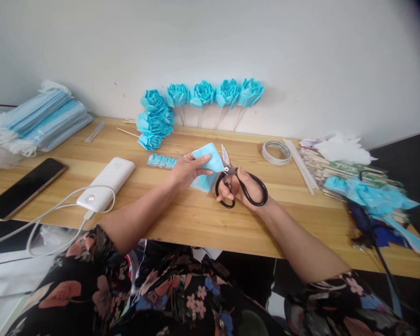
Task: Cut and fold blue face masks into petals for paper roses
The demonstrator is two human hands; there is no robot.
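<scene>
Wooden table (196,219), scissors (240,184) at sheet-edge (210,161)

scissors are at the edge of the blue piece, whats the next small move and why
Probably close the scissors to snip the blue piece. The right hand has fingers through the black handles, the blades stand at the piece's right edge, and the left hand pinches it steady above the table.

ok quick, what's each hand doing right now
Left hand: closed on the blue folded piece.
Right hand: closed on the black scissors, blades at the piece.
</scene>
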